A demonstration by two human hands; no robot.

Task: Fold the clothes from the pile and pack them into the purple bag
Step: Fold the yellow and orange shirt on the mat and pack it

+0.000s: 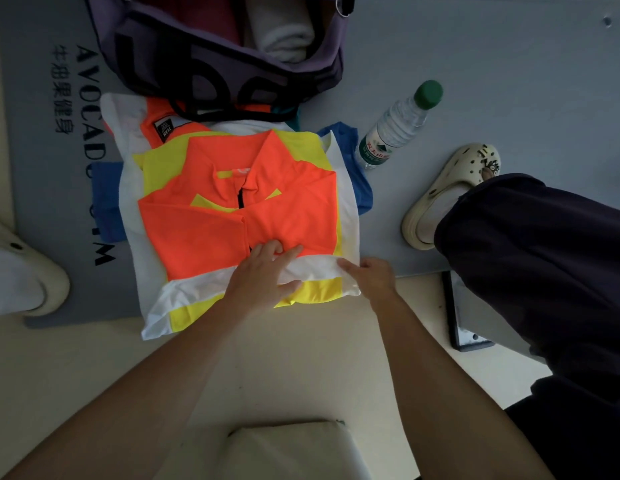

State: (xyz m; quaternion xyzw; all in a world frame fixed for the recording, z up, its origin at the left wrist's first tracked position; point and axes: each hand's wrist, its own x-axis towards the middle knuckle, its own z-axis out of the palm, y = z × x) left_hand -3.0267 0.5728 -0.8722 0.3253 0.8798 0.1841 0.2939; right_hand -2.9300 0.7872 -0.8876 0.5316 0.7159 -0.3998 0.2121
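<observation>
An orange, yellow and white shirt (232, 216) lies folded on the floor mat, on top of a pile with a blue garment (107, 199) and another orange one (163, 123). My left hand (263, 275) lies flat on the shirt's near part, fingers spread over the orange and white cloth. My right hand (367, 275) pinches the white hem at the shirt's near right corner. The purple bag (218, 67) stands open just beyond the pile, with a white rolled garment (284, 36) and a dark red one inside.
A water bottle (395, 126) with a green cap lies right of the pile. My right leg and cream clog (450, 192) are at the right, another shoe (21, 271) at the left. A dark flat device (464, 317) lies near my right knee.
</observation>
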